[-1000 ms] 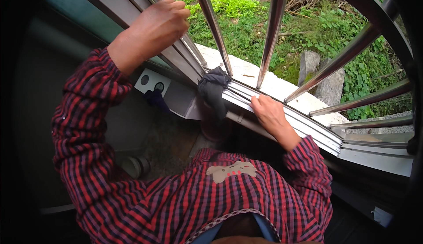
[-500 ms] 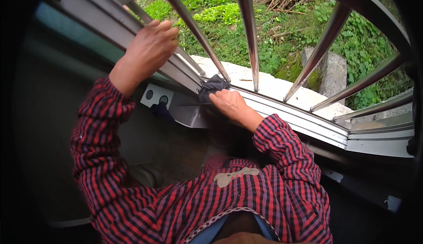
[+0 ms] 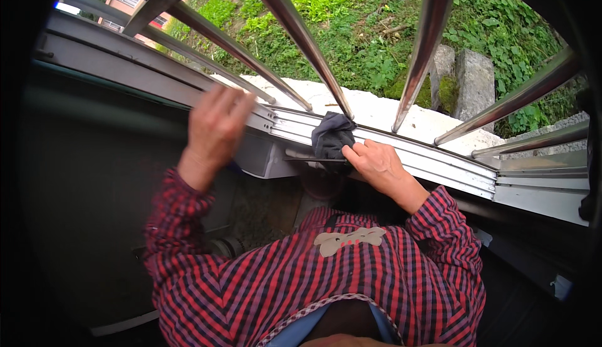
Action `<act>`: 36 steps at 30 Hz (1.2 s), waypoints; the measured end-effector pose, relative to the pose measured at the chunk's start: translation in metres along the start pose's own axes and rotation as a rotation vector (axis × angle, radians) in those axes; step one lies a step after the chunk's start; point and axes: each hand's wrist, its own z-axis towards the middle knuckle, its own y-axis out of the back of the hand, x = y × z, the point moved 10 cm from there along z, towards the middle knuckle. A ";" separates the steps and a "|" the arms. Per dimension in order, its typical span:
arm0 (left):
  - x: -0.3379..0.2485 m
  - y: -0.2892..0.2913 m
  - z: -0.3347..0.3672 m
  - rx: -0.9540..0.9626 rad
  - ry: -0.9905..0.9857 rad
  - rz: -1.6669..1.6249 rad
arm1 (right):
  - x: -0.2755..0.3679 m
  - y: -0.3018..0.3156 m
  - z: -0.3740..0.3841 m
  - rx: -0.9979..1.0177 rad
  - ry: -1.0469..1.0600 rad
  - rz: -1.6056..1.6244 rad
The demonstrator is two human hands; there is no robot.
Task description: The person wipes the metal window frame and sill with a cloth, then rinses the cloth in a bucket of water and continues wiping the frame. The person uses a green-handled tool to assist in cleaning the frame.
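Observation:
A crumpled dark grey cloth (image 3: 332,135) lies over the white window track (image 3: 401,152), its lower part hanging below the track's near edge. My right hand (image 3: 379,166) pinches the cloth's right side between thumb and fingers. A thin dark strip (image 3: 307,159) runs leftward from beneath the cloth; whether my hand grips it too is unclear. My left hand (image 3: 219,124) is raised beside the grey sliding window frame (image 3: 138,68), apart from the cloth. Motion smears its fingers, and I cannot see anything in it.
Metal bars (image 3: 301,40) curve up beyond the track from a white outer ledge (image 3: 376,112). Below the track at left juts a grey box-like piece (image 3: 260,156). Outside are green plants (image 3: 326,5) and concrete blocks (image 3: 475,87).
My right hand and the cloth have moved right along the track, away from the sash corner. My left hand has come off the window frame and shifted down. The view has turned.

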 end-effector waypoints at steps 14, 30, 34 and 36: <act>-0.074 -0.185 -0.086 -0.024 0.911 -0.979 | -0.021 0.062 -0.086 0.047 -0.415 0.388; -0.067 -0.130 -0.055 -0.175 0.898 -0.797 | 0.004 -0.006 0.022 -0.097 -0.298 0.343; -0.064 -0.131 -0.078 -0.238 0.932 -0.831 | 0.014 -0.020 0.054 -0.088 -0.239 0.352; -0.062 -0.129 -0.086 -0.346 0.944 -0.941 | 0.015 -0.017 0.073 -0.073 -0.180 0.312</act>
